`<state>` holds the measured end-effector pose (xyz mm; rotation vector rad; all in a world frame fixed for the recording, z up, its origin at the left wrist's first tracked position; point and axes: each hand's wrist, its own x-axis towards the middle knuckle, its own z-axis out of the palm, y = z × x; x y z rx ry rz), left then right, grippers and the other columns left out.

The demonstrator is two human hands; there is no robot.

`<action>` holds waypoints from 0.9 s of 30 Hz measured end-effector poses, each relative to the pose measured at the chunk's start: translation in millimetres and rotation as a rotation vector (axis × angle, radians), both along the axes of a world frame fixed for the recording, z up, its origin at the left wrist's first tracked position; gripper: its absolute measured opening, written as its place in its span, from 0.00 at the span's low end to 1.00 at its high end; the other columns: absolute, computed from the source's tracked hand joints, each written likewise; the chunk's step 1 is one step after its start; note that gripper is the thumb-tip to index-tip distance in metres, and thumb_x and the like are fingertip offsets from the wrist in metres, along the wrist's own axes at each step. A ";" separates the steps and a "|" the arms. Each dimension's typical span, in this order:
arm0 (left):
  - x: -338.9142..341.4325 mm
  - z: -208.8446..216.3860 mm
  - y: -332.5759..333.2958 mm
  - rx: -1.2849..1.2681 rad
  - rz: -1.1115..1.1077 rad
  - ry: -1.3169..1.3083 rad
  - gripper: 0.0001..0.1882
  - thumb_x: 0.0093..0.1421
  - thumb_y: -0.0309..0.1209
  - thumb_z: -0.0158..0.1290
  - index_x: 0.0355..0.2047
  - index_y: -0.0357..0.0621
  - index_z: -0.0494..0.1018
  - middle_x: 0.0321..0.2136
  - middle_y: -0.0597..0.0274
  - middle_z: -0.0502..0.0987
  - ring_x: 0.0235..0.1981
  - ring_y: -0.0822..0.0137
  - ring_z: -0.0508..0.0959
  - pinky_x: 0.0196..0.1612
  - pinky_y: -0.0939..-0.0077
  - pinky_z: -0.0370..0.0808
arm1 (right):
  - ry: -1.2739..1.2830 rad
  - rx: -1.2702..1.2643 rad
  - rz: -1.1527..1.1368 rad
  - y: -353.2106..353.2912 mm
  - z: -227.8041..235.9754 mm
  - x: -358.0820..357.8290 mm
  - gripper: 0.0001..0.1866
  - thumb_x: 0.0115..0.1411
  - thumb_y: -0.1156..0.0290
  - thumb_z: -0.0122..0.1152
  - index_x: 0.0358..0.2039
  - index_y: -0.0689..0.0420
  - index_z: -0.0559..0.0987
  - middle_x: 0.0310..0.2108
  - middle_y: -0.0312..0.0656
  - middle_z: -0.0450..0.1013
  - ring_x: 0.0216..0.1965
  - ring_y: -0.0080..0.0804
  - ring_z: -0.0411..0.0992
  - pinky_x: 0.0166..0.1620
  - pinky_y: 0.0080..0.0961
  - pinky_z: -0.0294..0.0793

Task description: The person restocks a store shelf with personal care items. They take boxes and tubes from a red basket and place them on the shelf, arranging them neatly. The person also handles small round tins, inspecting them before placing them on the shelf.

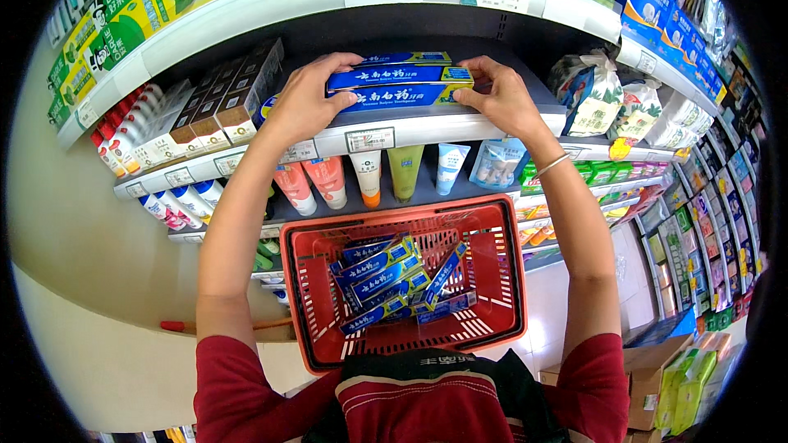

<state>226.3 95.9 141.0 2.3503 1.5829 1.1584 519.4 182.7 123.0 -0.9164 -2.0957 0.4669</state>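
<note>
From here I have the left hand (316, 100) at eleven o'clock and right hand (504, 98) at one, pinching long blue cardboard cartons (400, 86); slotted red plastic basket (377, 228) at six.

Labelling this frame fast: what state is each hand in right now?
Left hand: closed on the left end of the stacked blue boxes, holding them.
Right hand: closed on the right end of the same boxes.
</note>
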 end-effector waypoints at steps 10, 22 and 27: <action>-4.6 10.2 6.3 -0.056 0.140 0.194 0.42 0.46 0.27 0.63 0.62 0.41 0.59 0.57 0.42 0.67 0.58 0.51 0.68 0.63 0.64 0.62 | -0.206 0.105 -0.062 7.1 13.4 -10.3 0.40 0.49 0.68 0.71 0.62 0.59 0.65 0.58 0.52 0.66 0.46 0.39 0.73 0.50 0.29 0.73; -29.1 20.0 13.2 -0.316 0.012 -0.009 0.46 0.45 0.15 0.59 0.66 0.43 0.54 0.63 0.43 0.60 0.63 0.47 0.62 0.65 0.62 0.60 | -0.290 -0.061 0.023 10.7 23.0 -29.1 0.34 0.53 0.70 0.68 0.60 0.59 0.68 0.60 0.52 0.64 0.51 0.42 0.71 0.57 0.29 0.68; -29.5 20.6 4.4 -0.350 -0.019 -0.150 0.45 0.47 0.08 0.50 0.66 0.44 0.53 0.64 0.43 0.57 0.65 0.49 0.59 0.66 0.64 0.58 | -0.456 0.022 -0.058 -5.2 31.8 -38.2 0.32 0.58 0.68 0.62 0.62 0.60 0.66 0.61 0.53 0.62 0.54 0.45 0.69 0.59 0.33 0.67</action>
